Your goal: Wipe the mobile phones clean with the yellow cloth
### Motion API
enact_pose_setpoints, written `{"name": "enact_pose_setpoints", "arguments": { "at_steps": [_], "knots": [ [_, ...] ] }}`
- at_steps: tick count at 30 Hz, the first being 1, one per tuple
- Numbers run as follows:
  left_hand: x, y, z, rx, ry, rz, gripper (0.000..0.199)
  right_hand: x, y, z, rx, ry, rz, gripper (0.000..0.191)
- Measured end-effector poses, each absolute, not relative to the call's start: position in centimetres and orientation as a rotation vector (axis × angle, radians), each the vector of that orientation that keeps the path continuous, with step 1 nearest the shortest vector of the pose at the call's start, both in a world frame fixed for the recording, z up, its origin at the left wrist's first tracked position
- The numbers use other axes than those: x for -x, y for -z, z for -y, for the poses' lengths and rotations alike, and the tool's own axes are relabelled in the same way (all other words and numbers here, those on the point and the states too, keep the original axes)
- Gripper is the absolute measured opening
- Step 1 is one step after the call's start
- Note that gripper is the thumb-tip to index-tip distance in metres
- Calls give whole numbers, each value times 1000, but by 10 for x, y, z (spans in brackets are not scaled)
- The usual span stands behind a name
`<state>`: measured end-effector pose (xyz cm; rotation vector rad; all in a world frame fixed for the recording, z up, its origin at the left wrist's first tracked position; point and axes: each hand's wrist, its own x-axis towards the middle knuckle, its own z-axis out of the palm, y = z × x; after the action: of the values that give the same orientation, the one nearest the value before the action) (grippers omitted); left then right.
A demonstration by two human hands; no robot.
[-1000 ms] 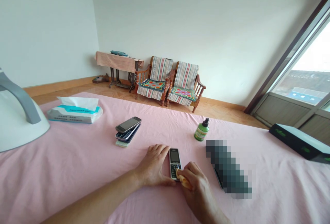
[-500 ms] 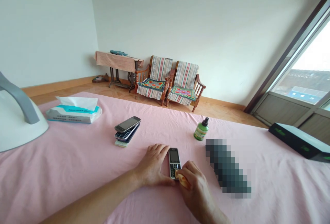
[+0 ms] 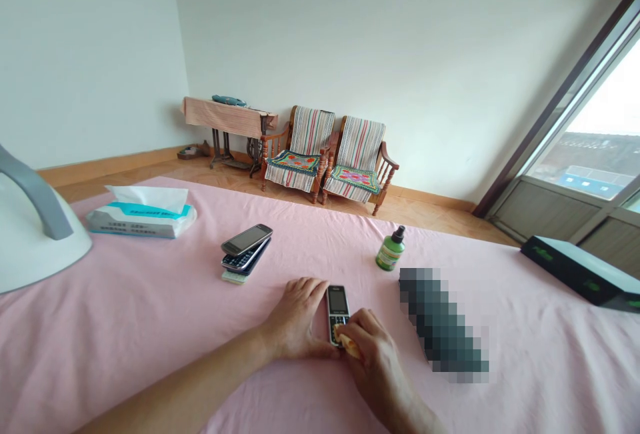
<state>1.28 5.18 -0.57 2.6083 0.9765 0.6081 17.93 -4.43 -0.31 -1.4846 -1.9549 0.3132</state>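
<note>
A keypad mobile phone (image 3: 339, 302) lies face up on the pink cloth. Along its left side, my left hand (image 3: 300, 319) braces it, fingers at the top edge and thumb at the bottom edge. My right hand (image 3: 375, 344) is closed on a small yellowish-orange cloth (image 3: 349, 343), which presses on the phone's lower keys and hides part of them. Farther left rests a stack of several phones (image 3: 247, 249). A green spray bottle (image 3: 391, 249) with a black top stands upright beyond my right hand.
At the left are a tissue pack (image 3: 143, 212) and a white object with a grey handle (image 3: 40, 221). A pixelated dark object (image 3: 440, 321) lies to the right, and a black box (image 3: 580, 267) at the right edge. Two wooden armchairs (image 3: 357, 161) stand by the wall.
My right hand has moved slightly up and left with the cloth over the keypad. My left hand and the phone keep their place.
</note>
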Motion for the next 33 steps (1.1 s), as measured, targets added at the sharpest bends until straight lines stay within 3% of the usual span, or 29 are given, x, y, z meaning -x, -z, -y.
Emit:
{"name": "enact_pose_setpoints", "arguments": {
  "at_steps": [33],
  "knots": [
    [-13,-2,-49,-2594,-526,-975,97,-182,2,46,1491,-239,1986,33]
  ]
}}
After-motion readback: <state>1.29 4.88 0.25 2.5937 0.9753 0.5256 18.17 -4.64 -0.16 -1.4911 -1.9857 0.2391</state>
